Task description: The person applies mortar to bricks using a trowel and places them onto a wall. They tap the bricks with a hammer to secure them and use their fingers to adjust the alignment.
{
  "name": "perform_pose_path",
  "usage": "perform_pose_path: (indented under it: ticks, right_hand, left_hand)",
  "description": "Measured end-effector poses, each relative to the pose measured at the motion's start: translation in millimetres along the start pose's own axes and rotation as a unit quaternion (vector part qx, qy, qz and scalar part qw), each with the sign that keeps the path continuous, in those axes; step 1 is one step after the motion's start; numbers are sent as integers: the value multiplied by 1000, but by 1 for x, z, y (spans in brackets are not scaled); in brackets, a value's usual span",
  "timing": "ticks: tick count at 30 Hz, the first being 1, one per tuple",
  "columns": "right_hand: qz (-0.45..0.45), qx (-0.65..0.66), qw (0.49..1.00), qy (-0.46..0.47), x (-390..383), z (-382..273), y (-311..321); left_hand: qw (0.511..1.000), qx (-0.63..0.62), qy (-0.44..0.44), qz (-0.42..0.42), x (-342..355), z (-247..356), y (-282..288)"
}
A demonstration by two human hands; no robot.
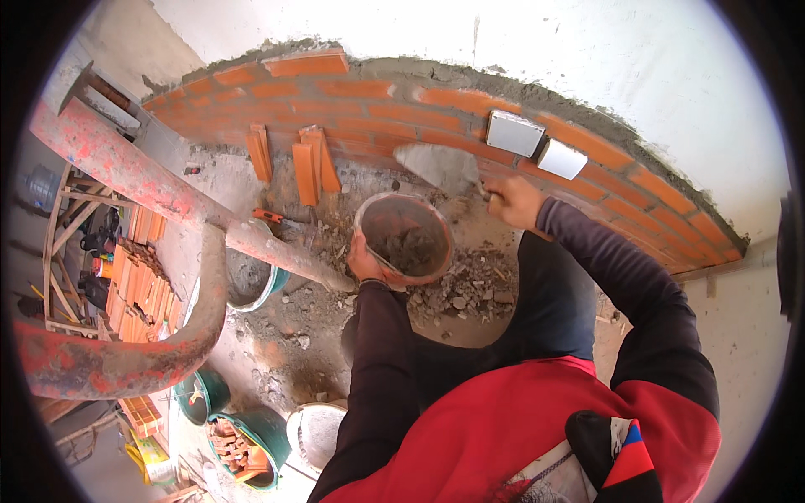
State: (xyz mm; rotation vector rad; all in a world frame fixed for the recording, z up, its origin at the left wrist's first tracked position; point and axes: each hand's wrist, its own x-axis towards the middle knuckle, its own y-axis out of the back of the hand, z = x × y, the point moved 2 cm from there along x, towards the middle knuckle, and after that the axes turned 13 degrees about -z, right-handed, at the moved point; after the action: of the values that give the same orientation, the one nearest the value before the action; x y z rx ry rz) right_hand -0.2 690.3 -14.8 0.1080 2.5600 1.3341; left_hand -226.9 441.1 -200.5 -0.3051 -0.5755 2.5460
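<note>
A trowel (436,170) juts leftward from the right hand (513,201), which is clenched around its handle, the grey blade reaching out beyond the fist between a bucket (389,220) and a low brick wall (419,117). The left hand (366,258) grasps the bucket at its near-left side, with mortar (411,249) lying inside, just right of the fingers. Rubble (478,289) litters the ground beside the bucket, loose bricks (305,172) lean near the wall, and two white boxes (513,133) sit against the brickwork.
</note>
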Motion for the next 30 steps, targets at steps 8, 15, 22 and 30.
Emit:
perform_pose_path:
  ticks: [8,15,22,30]
  right_hand:
    - [-107,-272,955,-42,13,42,-62]
    - [-156,-369,914,-65,45,48,-62]
    - [-148,-487,860,40,94,35,-66]
    - [-208,-374,893,141,108,42,-99]
  left_hand:
    - [1000,-11,-2,20,-1,-7,5]
    - [994,96,-10,42,-9,5,-19]
    - [996,90,-9,-9,-10,8,-25]
    - [997,53,-10,-64,2,-6,-26]
